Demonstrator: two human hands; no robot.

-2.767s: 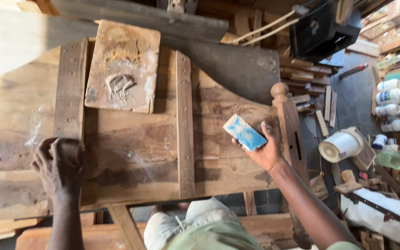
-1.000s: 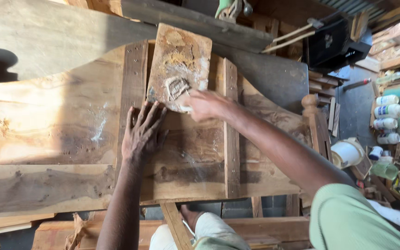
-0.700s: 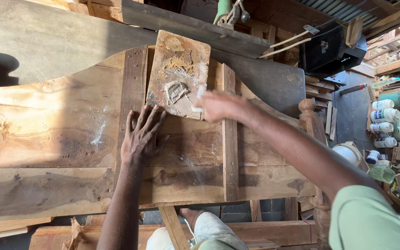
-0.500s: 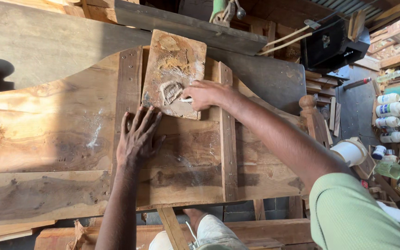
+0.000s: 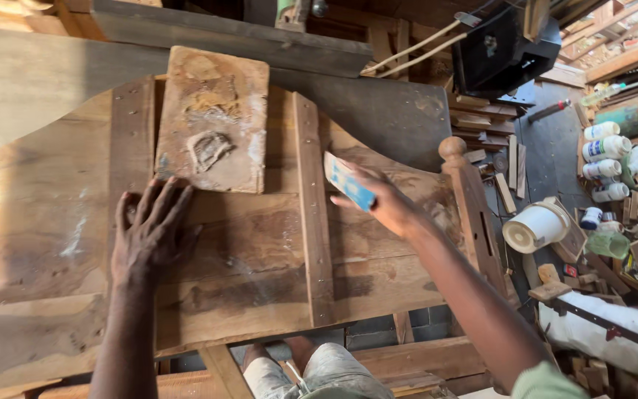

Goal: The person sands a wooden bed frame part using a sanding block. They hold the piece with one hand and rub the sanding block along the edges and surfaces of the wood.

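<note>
My left hand (image 5: 149, 229) lies flat on the wooden panel (image 5: 260, 244), palm down, fingers spread wide and straight, holding nothing. The fingertips reach up to the lower left corner of the small putty board (image 5: 213, 120), which rests on the panel near its far edge, between two upright battens. A smear of grey filler (image 5: 208, 148) sits on the lower half of that board.

My right hand (image 5: 385, 203) is raised over the right part of the panel, just right of the middle batten (image 5: 311, 214). Its fingers are curled around a thin blue and white card (image 5: 348, 181), pinching it at one end so the rest sticks out toward the left. I cannot tell whether the card's free end touches the wood.

Beyond the panel's right edge stands a turned wooden post (image 5: 467, 199), and farther right, on the floor, a white bucket (image 5: 534, 227) and a row of white bottles (image 5: 605, 151).
</note>
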